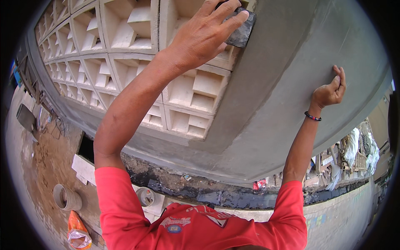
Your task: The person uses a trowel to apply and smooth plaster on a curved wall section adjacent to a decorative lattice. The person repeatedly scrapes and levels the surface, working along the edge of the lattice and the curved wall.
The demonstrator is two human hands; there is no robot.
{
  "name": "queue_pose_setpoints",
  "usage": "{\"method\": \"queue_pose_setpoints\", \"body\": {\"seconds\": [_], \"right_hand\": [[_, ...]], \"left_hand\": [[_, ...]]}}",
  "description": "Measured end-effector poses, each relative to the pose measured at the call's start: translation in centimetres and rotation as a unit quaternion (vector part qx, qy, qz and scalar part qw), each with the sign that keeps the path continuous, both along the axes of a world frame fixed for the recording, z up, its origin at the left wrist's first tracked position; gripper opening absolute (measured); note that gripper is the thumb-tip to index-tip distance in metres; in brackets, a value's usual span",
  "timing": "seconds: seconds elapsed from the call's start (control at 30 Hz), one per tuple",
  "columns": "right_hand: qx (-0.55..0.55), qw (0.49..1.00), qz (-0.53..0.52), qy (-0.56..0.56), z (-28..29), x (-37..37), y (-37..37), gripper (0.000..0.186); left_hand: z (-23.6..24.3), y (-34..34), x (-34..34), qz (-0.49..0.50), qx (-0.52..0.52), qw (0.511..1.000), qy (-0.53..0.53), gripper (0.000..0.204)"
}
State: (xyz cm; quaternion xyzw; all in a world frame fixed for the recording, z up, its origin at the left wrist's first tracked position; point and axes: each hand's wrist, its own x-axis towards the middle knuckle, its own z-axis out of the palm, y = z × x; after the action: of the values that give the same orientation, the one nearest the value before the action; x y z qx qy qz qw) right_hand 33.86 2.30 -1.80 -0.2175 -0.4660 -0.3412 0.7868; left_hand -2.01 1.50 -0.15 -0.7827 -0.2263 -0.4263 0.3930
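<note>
I'm holding a dark grey block (pixel 241 32) at the upper right edge of the pale pierced-block screen (pixel 208 83). My left hand (pixel 202 35) is gripping it, palm toward the wall, fingers spreading and bending over it, while its right part is showing past my fingertips. Whether the block is pressing on the surface behind, I cannot tell.

To the right of the screen, a darker grey band (pixel 254 79) is running down beside it, and a smooth grey wall (pixel 316 54) is stretching beyond. In front of that wall my right hand (pixel 329 92) is hanging half closed, fingers curling; I cannot tell whether they are touching or holding anything. A beaded bracelet (pixel 312 116) is circling that wrist.

Below the screen, a dark wet channel (pixel 237 200) is running along the wall's foot. Farther down and left, a bucket (pixel 75 201) is standing just beside an orange bag (pixel 75 221).
</note>
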Motion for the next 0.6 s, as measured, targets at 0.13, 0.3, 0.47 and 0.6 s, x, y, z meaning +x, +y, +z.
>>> {"method": "queue_pose_setpoints", "body": {"seconds": [0.13, 0.3, 0.47, 0.6], "right_hand": [[0.004, 1.0, 0.018, 0.003, 0.1, 0.0, 0.0, 0.029], [0.003, 1.0, 0.014, -0.005, -0.1, 0.1, 0.2, 0.029], [-0.003, 1.0, 0.001, 0.003, 0.1, 0.2, 0.0, 0.03], [0.003, 1.0, 0.018, -0.001, 0.1, 0.3, 0.4, 0.03]], "left_hand": [[-1.5, 0.5, 0.5, 0.011, 0.007, 1.0, -0.015, 0.073], [-8.0, 0.3, 0.3, 0.028, -0.035, 0.999, -0.003, 0.073], [-8.5, -0.8, -0.4, 0.016, -0.077, 0.996, -0.031, 0.075], [-1.5, -0.5, -0.7, 0.015, -0.018, 0.999, -0.049, 0.074]]}}
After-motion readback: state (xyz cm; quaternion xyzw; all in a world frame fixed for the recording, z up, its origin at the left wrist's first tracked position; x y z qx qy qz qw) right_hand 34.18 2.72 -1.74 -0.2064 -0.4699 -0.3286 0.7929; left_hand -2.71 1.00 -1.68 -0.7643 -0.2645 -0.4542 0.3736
